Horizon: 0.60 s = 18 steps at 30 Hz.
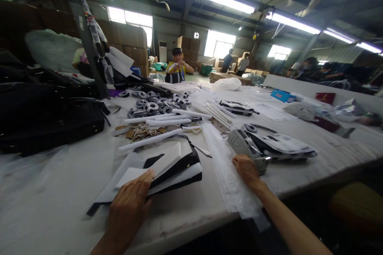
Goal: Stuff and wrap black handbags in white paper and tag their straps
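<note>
My left hand (pixel 131 195) grips the near edge of a flat black-and-white bag (pixel 179 177), its fingers over a white foam sheet (pixel 167 159) on top. The thumb is lower, at the bag's near side. My right hand (pixel 247 169) has its fingers curled together at the right edge of a long stack of clear plastic bags (pixel 218 159). Just beyond that hand stands a grey boxy device (pixel 247 143), partly hidden by it. The plastic stack hangs over the table's front edge.
White foam tubes (pixel 167 121) and wrapped grey rolls (pixel 155 103) lie mid-table. Black bags (pixel 44 111) are piled at left; another black-and-white bag (pixel 281 143) lies right. A metal post (pixel 89 44) rises at left. A co-worker (pixel 179 65) is across the table.
</note>
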Each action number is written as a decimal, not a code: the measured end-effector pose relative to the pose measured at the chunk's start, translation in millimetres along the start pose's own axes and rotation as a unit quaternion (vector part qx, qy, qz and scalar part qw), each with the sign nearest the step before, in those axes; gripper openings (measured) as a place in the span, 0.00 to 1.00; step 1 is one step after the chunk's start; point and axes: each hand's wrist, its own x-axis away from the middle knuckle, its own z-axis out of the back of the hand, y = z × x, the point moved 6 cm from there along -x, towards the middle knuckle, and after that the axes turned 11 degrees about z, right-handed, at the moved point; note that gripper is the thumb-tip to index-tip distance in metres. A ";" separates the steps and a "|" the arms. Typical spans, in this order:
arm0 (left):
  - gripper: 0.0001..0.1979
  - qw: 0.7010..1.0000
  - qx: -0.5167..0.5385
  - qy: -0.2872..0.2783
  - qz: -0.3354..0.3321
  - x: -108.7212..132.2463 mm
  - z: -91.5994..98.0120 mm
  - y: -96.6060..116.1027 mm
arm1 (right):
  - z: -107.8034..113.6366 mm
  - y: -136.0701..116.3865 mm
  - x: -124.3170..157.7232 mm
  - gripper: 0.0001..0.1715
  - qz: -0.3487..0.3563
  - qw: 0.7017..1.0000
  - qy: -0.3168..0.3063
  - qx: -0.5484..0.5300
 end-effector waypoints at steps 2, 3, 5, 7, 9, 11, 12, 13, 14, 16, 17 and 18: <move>0.19 1.000 0.004 -0.003 0.005 1.1 -0.1 -0.7 | 11.6 -1.2 -4.9 0.12 -0.008 1.000 -0.007 0.006; 0.19 1.000 0.008 -0.005 0.009 1.8 -0.5 -1.7 | 19.0 -2.6 -7.4 0.11 -0.012 1.000 -0.001 0.004; 0.20 1.000 0.020 -0.011 0.022 2.7 -1.6 -5.4 | 36.0 -11.3 -12.1 0.11 -0.012 0.999 0.026 -0.018; 0.21 0.998 0.030 -0.020 0.042 2.0 -2.7 -10.9 | 52.1 -32.4 -14.6 0.11 0.007 0.996 0.059 -0.064; 0.22 0.997 0.035 -0.029 0.070 -0.8 -2.6 -17.5 | 61.5 -68.0 -11.8 0.10 0.048 0.987 0.078 -0.135; 0.21 0.993 0.038 -0.036 0.103 -5.2 -0.7 -24.3 | 60.2 -112.8 -1.7 0.10 0.093 0.971 0.062 -0.209; 0.21 0.991 0.040 -0.039 0.120 -7.7 1.0 -27.7 | 55.0 -135.7 5.7 0.09 0.113 0.963 0.033 -0.242; 0.20 0.989 0.044 -0.042 0.135 -10.0 2.9 -30.8 | 47.5 -157.4 14.2 0.08 0.133 0.955 -0.012 -0.264; 0.20 0.987 0.048 -0.044 0.149 -12.1 4.9 -33.8 | 39.0 -176.7 23.2 0.07 0.155 0.946 -0.067 -0.276; 0.19 0.982 0.058 -0.051 0.173 -14.9 8.2 -39.4 | 24.8 -199.8 37.3 0.05 0.179 0.928 -0.168 -0.279; 0.19 0.979 0.062 -0.055 0.185 -15.5 9.3 -42.1 | 21.1 -202.4 39.4 0.06 0.177 0.924 -0.194 -0.277; 0.18 0.977 0.066 -0.057 0.196 -15.5 10.1 -44.7 | 20.2 -200.0 36.6 0.08 0.166 0.927 -0.192 -0.278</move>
